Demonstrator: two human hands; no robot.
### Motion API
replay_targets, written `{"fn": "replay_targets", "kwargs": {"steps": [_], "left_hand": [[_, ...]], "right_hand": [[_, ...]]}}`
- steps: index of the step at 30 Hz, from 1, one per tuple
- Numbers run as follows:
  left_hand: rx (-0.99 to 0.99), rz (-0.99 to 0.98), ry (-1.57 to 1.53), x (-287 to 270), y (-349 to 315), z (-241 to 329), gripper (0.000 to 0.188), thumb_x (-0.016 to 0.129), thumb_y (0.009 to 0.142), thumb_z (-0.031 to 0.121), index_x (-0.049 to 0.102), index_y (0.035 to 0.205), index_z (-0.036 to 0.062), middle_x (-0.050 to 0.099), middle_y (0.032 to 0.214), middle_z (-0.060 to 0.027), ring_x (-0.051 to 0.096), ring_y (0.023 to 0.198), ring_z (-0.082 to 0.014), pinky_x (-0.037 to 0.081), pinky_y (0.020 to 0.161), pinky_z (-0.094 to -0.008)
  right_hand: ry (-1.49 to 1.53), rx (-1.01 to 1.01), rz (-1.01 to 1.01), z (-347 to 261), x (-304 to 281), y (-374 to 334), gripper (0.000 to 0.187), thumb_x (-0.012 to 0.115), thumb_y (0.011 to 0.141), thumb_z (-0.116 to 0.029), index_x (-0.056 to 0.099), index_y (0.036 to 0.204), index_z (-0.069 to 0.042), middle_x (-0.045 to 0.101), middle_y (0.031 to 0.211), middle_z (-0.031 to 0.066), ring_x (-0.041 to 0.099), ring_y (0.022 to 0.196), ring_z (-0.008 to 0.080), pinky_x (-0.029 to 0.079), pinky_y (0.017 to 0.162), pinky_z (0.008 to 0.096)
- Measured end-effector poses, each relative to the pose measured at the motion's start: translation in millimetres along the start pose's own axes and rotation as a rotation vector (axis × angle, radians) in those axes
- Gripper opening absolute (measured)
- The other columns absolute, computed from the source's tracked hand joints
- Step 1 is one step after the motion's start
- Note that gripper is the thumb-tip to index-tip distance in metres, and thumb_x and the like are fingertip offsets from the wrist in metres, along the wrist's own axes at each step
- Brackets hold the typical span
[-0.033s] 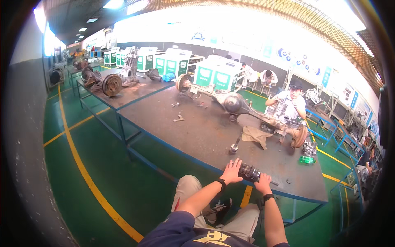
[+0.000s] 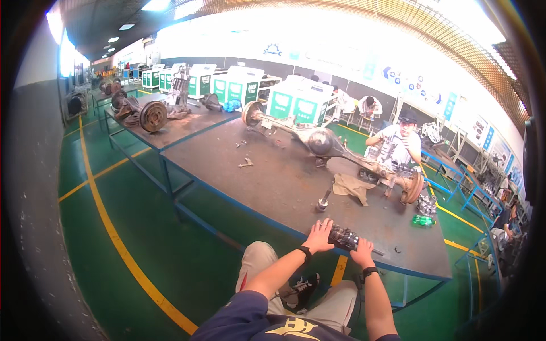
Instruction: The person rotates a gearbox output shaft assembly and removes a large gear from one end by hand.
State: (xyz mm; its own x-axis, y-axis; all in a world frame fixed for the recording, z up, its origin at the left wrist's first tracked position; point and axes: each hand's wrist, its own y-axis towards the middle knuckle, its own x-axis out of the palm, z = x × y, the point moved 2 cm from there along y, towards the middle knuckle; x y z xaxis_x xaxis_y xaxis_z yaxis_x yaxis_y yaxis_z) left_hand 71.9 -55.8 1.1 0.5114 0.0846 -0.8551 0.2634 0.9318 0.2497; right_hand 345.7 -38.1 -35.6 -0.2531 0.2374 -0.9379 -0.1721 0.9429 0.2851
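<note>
A dark gear shaft [image 2: 344, 237], with several toothed gears side by side, lies across the near edge of the workbench. My left hand [image 2: 320, 236] grips its left end, fingers reaching over the far side. At the other end my right hand [image 2: 362, 252] is closed round the shaft, and a thin rod end sticks out to its right. My palms and the shaft's underside are hidden. Just beyond my left hand stands a small round metal part with a stem [image 2: 323, 203].
On the metal workbench [image 2: 273, 187] lie a vehicle axle [image 2: 324, 142], a brown cloth [image 2: 351, 188], a green bottle [image 2: 423, 220] and small loose parts [image 2: 245, 162]. Across it sits a co-worker [image 2: 398, 142] holding a metal part. Another bench [image 2: 187, 128] at left bears a brake drum [image 2: 153, 116].
</note>
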Motion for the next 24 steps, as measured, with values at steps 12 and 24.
{"fn": "replay_targets", "kwargs": {"steps": [12,24], "left_hand": [[0.004,0.034,-0.039,9,-7,-17,0.118,0.082,0.082,0.048,0.016,0.172,0.012,0.017,0.179,-0.0172,0.019,0.16,-0.0535,0.024,0.13,-0.0603],[0.053,0.071,-0.042,16,-7,-17,0.117,0.083,0.081,0.051,0.018,0.171,0.0123,0.019,0.177,-0.0179,0.024,0.158,-0.0555,0.026,0.128,-0.0634]], "right_hand": [[0.093,-0.007,-0.057,-24,-17,-5,0.097,0.079,0.076,-0.039,0.041,0.161,-0.011,0.06,0.142,0.0177,0.049,0.137,0.042,0.018,0.127,0.0591],[0.025,0.027,-0.103,-8,-12,9,0.095,0.076,0.079,-0.048,0.043,0.159,-0.009,0.059,0.146,0.0204,0.05,0.137,0.0433,0.021,0.125,0.0573]]}}
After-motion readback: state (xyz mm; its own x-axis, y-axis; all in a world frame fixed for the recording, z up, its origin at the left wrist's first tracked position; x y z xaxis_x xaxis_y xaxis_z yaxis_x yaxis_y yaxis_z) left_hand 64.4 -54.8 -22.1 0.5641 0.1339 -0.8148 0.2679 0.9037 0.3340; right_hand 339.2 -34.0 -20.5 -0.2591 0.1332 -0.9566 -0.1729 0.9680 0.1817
